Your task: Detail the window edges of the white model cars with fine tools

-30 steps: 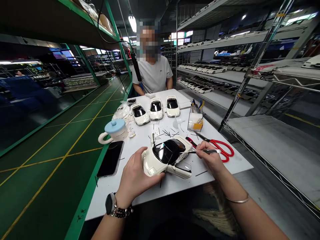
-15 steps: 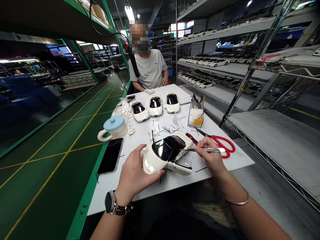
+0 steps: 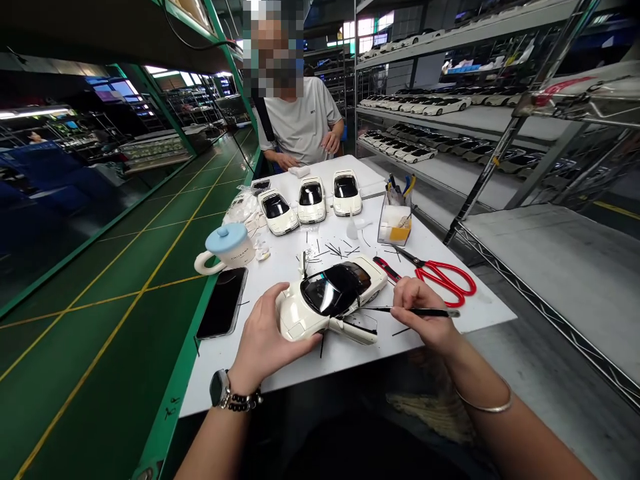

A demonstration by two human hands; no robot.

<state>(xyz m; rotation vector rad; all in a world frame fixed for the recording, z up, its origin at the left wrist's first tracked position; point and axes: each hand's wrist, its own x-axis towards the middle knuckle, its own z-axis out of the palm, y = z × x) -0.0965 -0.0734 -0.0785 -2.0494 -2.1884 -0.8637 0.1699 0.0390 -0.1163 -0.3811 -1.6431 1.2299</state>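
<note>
The white model car [image 3: 345, 283] sat in front of me on the table [image 3: 295, 365], its doors standing open and its nose in my left hand [image 3: 263, 333]. That hand was spread wide around the front end, thumb along the near flank and fingers at the far side; I judged it a sound place to hold, broad and with nothing jutting out. The shell looked stiff, and its glossy paint was probably slippery. I took it to be light enough for a careless push to shift it. The thin near door [image 3: 357, 330] and far door [image 3: 303, 265] seemed the fragile parts, poor places to grab, and the shiny windscreen [image 3: 320, 293] would likely have marked easily. My right hand [image 3: 425, 317] pinched slim tweezers [image 3: 440, 312] between thumb and fingers, their tip pointing at the cabin edge behind the near door. At that size I couldn't tell whether the tip touched the bodywork or gripped anything. Black strips [image 3: 339, 251] lay scattered beyond the car.
</note>
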